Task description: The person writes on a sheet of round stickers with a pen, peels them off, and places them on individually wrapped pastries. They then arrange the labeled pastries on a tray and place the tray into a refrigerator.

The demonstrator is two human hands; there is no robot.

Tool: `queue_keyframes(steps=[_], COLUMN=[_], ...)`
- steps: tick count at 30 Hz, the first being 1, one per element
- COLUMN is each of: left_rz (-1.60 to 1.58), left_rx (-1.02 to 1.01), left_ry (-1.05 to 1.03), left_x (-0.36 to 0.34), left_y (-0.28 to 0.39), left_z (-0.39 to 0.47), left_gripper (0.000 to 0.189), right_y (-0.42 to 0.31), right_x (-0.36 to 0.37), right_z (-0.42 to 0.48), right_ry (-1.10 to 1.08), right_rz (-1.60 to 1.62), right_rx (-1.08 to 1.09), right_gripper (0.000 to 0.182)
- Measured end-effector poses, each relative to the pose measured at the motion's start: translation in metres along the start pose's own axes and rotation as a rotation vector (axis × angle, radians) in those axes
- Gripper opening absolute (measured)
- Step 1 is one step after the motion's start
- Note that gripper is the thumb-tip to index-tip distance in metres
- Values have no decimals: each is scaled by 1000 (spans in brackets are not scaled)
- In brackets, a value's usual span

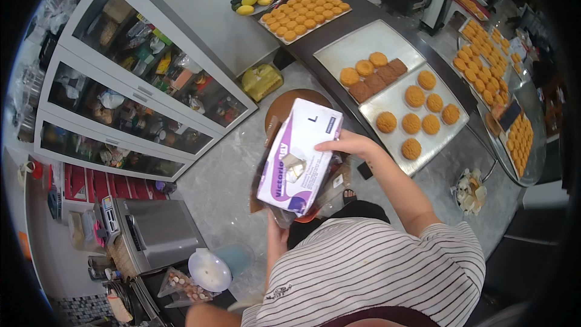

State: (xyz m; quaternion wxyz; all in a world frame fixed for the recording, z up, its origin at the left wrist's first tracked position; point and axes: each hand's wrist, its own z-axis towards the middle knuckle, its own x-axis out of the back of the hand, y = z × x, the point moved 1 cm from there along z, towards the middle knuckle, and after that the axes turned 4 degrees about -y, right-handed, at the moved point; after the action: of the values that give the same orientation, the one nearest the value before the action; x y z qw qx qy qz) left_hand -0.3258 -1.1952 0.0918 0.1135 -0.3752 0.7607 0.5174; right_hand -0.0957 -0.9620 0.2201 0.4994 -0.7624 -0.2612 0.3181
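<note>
My right hand (352, 143) grips a white and purple disposable glove box (313, 141) by its right side, thumb on the top face. The box is tilted, and pale material shows in the torn opening. My left hand (278, 231) is low at the box's near end, by clear plastic packaging (283, 218); its fingers are mostly hidden. More plastic-wrapped items (338, 179) lie beneath the box, with part of an orange rim (308, 215) showing. Beyond the box is a round brown surface (295, 100), partly covered.
Right of the box, a dark counter (302, 61) holds metal trays (376, 36) with round golden cakes (411, 123) and brown ones (374, 82). Left stands a glass-door cabinet (131, 95). A yellow bag (262, 82) sits on the floor. A lidded bucket (209, 270) is at lower left.
</note>
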Motion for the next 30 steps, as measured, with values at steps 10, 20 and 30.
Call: queue_keyframes(steps=[10, 20, 30], left_rz=[53, 274, 429], left_rx=[56, 313, 358], left_ry=[38, -104, -268], left_x=[88, 207, 168], left_y=[153, 302, 373], left_z=[158, 315, 396], left_gripper=[58, 54, 51], right_y=[-28, -55, -55], right_x=[-18, -91, -99], right_z=[240, 373, 397], right_ry=[-107, 225, 515], right_rz=[117, 130, 277], right_rx=[48, -4, 52], right_gripper=[66, 60, 63])
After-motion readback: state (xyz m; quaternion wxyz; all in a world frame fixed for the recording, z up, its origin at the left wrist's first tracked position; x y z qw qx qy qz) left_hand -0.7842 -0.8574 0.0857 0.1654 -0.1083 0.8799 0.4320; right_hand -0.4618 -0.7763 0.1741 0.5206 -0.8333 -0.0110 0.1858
